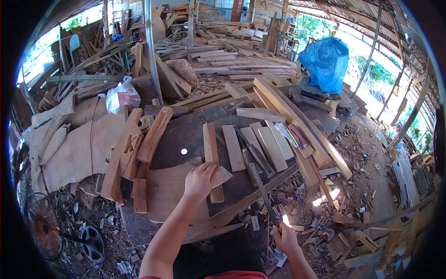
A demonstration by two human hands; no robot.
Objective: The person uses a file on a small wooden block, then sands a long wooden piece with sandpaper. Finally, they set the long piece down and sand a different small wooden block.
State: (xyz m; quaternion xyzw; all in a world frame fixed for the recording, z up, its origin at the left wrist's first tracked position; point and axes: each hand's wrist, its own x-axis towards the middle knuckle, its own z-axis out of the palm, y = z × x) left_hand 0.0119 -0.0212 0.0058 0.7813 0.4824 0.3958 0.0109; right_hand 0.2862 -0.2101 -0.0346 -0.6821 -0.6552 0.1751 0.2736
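My left hand [202, 181] is closed around a short wooden piece [224, 178], pressed across an upright-lying wooden bar [210, 146] on the dark workbench [179, 135]. Its fingers hide part of both. In my right hand [286, 239], lower right of the bench, is a long, narrow metal bar-like tool [264, 195], possibly a file. It slants up to the bench edge, where its far end lies near a chisel-like tool [248, 162] and another handled tool [260, 158]. Several flat wooden blocks [233, 148] lie beside them.
Long planks [297, 121] run along the bench's right side, with a blue plastic sheet [325, 63] behind. Notched wooden pieces [154, 134] stand left. A fan [44, 228] is at lower left. Wood scraps [334, 228] cover the ground, and a metal post [152, 51] rises behind.
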